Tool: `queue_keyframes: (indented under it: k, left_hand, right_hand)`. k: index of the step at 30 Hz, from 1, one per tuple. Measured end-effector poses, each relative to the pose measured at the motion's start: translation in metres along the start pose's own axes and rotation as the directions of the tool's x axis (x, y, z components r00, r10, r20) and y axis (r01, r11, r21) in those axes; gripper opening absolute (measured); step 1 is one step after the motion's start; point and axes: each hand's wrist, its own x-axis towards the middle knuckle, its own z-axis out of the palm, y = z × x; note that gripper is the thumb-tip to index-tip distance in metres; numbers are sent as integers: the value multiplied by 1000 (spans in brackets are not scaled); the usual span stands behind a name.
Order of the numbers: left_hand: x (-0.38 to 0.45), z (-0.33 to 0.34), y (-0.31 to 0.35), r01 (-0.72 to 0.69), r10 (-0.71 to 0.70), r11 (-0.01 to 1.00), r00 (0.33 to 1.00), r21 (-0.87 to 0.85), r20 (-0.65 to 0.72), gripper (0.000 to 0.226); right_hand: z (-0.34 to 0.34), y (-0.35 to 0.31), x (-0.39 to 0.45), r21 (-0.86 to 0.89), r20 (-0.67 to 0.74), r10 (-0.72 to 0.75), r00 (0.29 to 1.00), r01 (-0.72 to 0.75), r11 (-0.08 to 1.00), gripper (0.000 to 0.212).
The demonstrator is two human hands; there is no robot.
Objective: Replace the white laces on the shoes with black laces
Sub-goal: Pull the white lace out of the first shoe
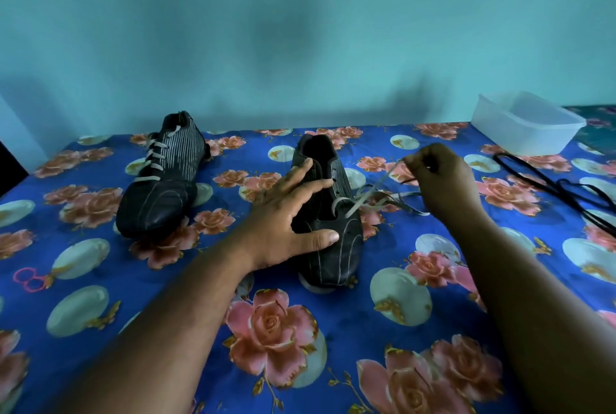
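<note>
At centre frame, the left hand (286, 213) presses flat, fingers spread, on a dark shoe (328, 223). Right of it, the right hand (443, 177) pinches the white lace (370, 193), which seems held only by the lowest eyelets. A sharp tug could snag it and drag the shoe. Black laces (560, 190) lie at right; a second, laced shoe (163, 177) sits at upper left.
</note>
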Motion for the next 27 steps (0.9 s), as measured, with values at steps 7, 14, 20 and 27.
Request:
queue_keyframes:
  k: [7, 14, 20, 27]
  left_hand:
    - [1, 0, -2, -7, 7, 1000, 1000, 7, -5, 91]
    - [1, 1, -3, -9, 9, 1000, 1000, 7, -3, 89]
    - [0, 1, -3, -13, 13, 1000, 1000, 4, -4, 90]
    - [0, 0, -2, -4, 4, 1000, 1000, 4, 4, 91]
  right_hand:
    - [12, -5, -10, -86, 276, -413, 868, 451, 888, 45]
    - [17, -9, -14, 86, 323, -541, 776, 546, 834, 12]
    - [-3, 9, 2, -207, -61, 15, 998, -28, 978, 22]
    - [20, -6, -18, -46, 434, -482, 761, 553, 832, 43]
